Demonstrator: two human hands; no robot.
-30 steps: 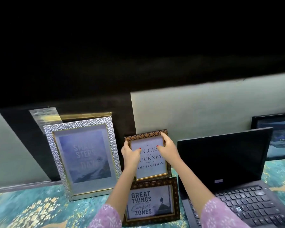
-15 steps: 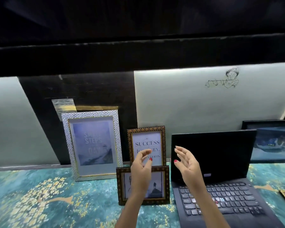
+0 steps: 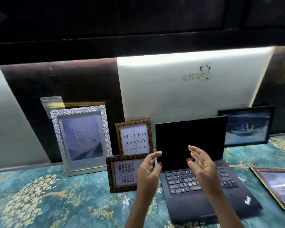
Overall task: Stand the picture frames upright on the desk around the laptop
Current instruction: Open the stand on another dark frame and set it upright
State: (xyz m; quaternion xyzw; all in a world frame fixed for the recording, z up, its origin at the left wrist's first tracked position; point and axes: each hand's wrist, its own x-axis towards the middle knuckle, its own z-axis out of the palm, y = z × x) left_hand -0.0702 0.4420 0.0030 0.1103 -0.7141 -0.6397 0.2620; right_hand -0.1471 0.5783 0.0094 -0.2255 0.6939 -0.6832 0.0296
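An open black laptop (image 3: 190,142) sits on the desk. Left of it, a small brown "Success" frame (image 3: 134,137) leans upright against the wall. In front of that stands a brown "Great Things" frame (image 3: 124,174). A large silver frame (image 3: 81,139) stands further left. A black frame (image 3: 247,125) stands behind the laptop on the right. A gold frame (image 3: 276,185) lies flat at the far right. My left hand (image 3: 148,171) and my right hand (image 3: 202,163) hover empty, fingers apart, over the laptop's left side.
The desk (image 3: 39,198) has a teal surface with a gold floral pattern. A white and dark panelled wall (image 3: 179,96) rises behind the frames, under a dark overhanging shelf (image 3: 122,40). Bare desk surface lies at the front left.
Both hands let go of the "Success" frame, which now leans by itself, and have drawn back and to the right over the laptop. My view has pulled back.
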